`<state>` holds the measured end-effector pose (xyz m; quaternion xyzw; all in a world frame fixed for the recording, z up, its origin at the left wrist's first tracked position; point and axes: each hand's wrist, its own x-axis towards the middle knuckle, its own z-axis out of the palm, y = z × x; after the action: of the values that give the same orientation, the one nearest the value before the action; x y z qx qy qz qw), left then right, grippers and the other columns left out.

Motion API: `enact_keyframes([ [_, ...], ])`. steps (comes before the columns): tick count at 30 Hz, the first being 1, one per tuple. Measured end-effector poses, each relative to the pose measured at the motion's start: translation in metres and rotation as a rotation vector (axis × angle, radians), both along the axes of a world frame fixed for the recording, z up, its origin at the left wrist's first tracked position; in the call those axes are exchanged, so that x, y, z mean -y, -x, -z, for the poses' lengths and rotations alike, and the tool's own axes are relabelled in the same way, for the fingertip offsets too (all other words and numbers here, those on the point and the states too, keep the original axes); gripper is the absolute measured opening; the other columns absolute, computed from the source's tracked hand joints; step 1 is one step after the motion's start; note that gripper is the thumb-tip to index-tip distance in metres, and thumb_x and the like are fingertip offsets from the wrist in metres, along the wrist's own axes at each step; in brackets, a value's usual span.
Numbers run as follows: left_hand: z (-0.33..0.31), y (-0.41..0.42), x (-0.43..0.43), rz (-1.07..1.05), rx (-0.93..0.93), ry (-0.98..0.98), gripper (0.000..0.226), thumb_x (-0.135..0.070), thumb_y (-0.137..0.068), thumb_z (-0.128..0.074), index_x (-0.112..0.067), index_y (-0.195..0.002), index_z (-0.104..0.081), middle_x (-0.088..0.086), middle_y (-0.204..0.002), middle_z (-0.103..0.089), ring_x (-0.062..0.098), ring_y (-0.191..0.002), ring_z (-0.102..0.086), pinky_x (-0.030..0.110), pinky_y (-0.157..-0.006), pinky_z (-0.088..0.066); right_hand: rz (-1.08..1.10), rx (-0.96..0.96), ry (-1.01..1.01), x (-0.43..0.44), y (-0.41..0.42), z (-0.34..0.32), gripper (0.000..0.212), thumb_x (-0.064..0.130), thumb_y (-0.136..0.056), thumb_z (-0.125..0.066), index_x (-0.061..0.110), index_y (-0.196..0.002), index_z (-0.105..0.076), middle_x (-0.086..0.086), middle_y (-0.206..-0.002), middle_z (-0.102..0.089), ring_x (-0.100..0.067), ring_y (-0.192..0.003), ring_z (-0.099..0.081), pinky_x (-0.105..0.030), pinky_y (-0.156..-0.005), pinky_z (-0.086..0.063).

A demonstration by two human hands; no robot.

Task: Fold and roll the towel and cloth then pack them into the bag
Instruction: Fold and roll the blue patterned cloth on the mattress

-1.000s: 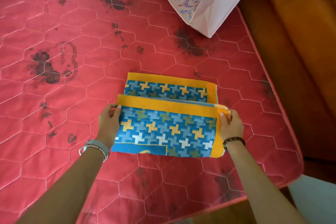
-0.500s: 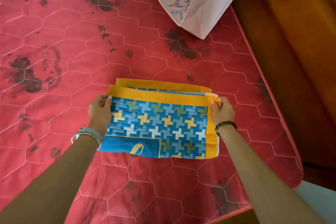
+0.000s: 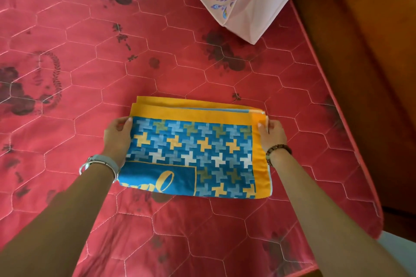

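**Folded blue-and-yellow patterned towel (image 3: 193, 148) with orange border is lying on the red quilted mattress (image 3: 157, 40)**

The towel is lying flat in several stacked layers, near the right edge of the mattress. The left hand (image 3: 117, 136), wearing a grey wristband (image 3: 102, 162), is holding the left edge of the towel; its grip is clamped there, with the thumb on top. The right hand (image 3: 273, 134), wearing a brown bead bracelet (image 3: 278, 153), is pinching the orange border on the right side, so its grip is also clamped on the towel. A pale pink bag (image 3: 254, 0) with colourful printed drawings is standing at the far side of the mattress, well apart from the towel.
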<state>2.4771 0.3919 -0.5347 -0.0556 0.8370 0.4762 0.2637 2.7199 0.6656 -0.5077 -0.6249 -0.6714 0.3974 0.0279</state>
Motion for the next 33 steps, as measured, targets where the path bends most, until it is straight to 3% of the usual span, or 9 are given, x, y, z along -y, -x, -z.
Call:
enact_keyframes([
  [4, -0.002, -0.010, 0.018, -0.001, 0.131, -0.072, 0.028, -0.030, -0.095, -0.065, -0.014, -0.118, -0.061, 0.015, -0.113, -0.067, 0.033, -0.103, -0.066, 0.051, -0.095, -0.053, 0.004, -0.056, 0.049, 0.005, -0.013, 0.001, 0.041, 0.033, -0.093, -0.061, 0.006, -0.123, -0.055, -0.005, -0.113, -0.058, -0.022, -0.102, -0.055, -0.033, -0.083, -0.045],
  [7, -0.007, -0.020, 0.030, 0.048, 0.113, -0.108, 0.025, -0.017, -0.095, -0.066, -0.008, -0.118, -0.061, 0.015, -0.104, -0.070, 0.015, -0.079, -0.069, 0.033, -0.076, -0.059, -0.058, -0.119, 0.057, 0.014, -0.021, -0.005, 0.025, 0.031, -0.095, -0.059, 0.007, -0.101, -0.064, -0.006, -0.088, -0.061, -0.025, -0.083, -0.055, -0.032, -0.069, -0.044],
  [10, -0.019, -0.027, 0.044, 0.065, 0.087, -0.143, 0.017, -0.013, -0.097, -0.061, -0.010, -0.114, -0.062, 0.006, -0.096, -0.070, 0.010, -0.073, -0.069, 0.020, -0.061, -0.057, -0.062, -0.213, 0.067, 0.025, -0.027, -0.019, 0.026, 0.032, -0.096, -0.059, 0.008, -0.093, -0.067, -0.022, -0.089, -0.066, -0.025, -0.077, -0.056, -0.035, -0.069, -0.048],
  [16, -0.036, -0.044, 0.085, 0.071, 0.095, -0.098, 0.014, -0.002, -0.100, -0.050, -0.006, -0.108, -0.060, 0.005, -0.087, -0.066, 0.003, -0.065, -0.066, 0.018, -0.059, -0.054, -0.128, -0.233, 0.088, 0.053, -0.035, -0.044, 0.064, 0.055, -0.087, -0.059, -0.007, -0.100, -0.059, -0.041, -0.104, -0.057, -0.057, -0.090, -0.056, -0.067, -0.073, -0.050],
  [19, -0.035, -0.059, 0.116, 0.049, 0.177, -0.034, 0.016, 0.001, -0.097, -0.045, -0.006, -0.103, -0.059, 0.010, -0.089, -0.063, 0.021, -0.079, -0.060, 0.033, -0.074, -0.049, -0.178, -0.172, 0.112, 0.071, -0.041, -0.051, 0.046, 0.046, -0.093, -0.057, 0.001, -0.087, -0.061, -0.031, -0.074, -0.058, -0.038, -0.061, -0.054, -0.047, -0.059, -0.052],
  [21, -0.036, -0.074, 0.136, 0.036, 0.233, 0.014, 0.016, 0.000, -0.096, -0.043, -0.008, -0.095, -0.057, 0.012, -0.088, -0.060, 0.024, -0.085, -0.057, 0.034, -0.074, -0.047, -0.234, -0.120, 0.150, 0.085, -0.051, -0.052, 0.037, 0.038, -0.096, -0.054, 0.004, -0.084, -0.059, -0.009, -0.058, -0.038, -0.020, -0.053, -0.037, -0.031, -0.049, -0.034],
  [25, -0.038, -0.106, 0.166, 0.044, 0.316, 0.057, 0.017, 0.005, -0.097, -0.042, -0.004, -0.101, -0.056, 0.018, -0.093, -0.062, 0.026, -0.078, -0.059, 0.029, -0.070, -0.048, -0.313, -0.031, 0.198, 0.108, -0.082, -0.047, 0.029, 0.028, -0.100, -0.052, 0.002, -0.093, -0.063, -0.013, -0.068, -0.042, -0.024, -0.059, -0.042, -0.031, -0.053, -0.034],
  [29, -0.032, -0.123, 0.181, 0.099, 0.370, 0.025, 0.013, -0.005, -0.098, -0.053, -0.008, -0.109, -0.059, 0.017, -0.098, -0.067, 0.029, -0.087, -0.063, 0.035, -0.077, -0.050, -0.311, -0.010, 0.150, 0.127, -0.117, -0.040, 0.019, 0.019, -0.100, -0.050, 0.008, -0.110, -0.061, -0.013, -0.097, -0.063, -0.031, -0.091, -0.059, -0.035, -0.071, -0.043],
  [33, -0.025, -0.124, 0.175, 0.283, 0.211, 0.067, 0.002, -0.014, -0.097, -0.062, -0.016, -0.097, -0.062, 0.001, -0.085, -0.066, 0.019, -0.078, -0.059, 0.030, -0.067, -0.045, -0.270, 0.039, 0.109, 0.138, -0.141, -0.026, 0.009, 0.017, -0.100, -0.048, 0.013, -0.099, -0.056, 0.002, -0.073, -0.052, -0.020, -0.069, -0.050, -0.028, -0.057, -0.034],
])
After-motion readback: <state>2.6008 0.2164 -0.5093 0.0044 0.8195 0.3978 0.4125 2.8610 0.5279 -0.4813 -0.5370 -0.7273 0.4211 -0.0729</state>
